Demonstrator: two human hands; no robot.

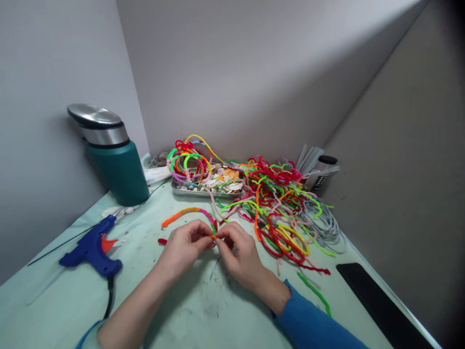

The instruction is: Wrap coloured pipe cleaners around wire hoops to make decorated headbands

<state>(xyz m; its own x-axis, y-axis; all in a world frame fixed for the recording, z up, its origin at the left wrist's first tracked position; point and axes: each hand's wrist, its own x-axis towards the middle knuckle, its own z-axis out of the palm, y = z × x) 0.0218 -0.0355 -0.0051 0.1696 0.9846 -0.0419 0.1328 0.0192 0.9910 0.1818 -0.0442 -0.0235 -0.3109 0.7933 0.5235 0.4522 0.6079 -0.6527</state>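
Note:
My left hand and my right hand meet at the table's middle, both pinched on one end of a curved hoop wrapped in orange, green and pink pipe cleaner. The hoop arcs up and to the left from my fingertips. A short red piece lies just left of my left hand. My right arm wears a blue sleeve.
A blue glue gun with its cord lies at the left. A teal flask with a steel lid stands behind it. A metal tray holds shells and wrapped hoops. A tangle of coloured pipe cleaners spreads right; a black slab lies by the right edge.

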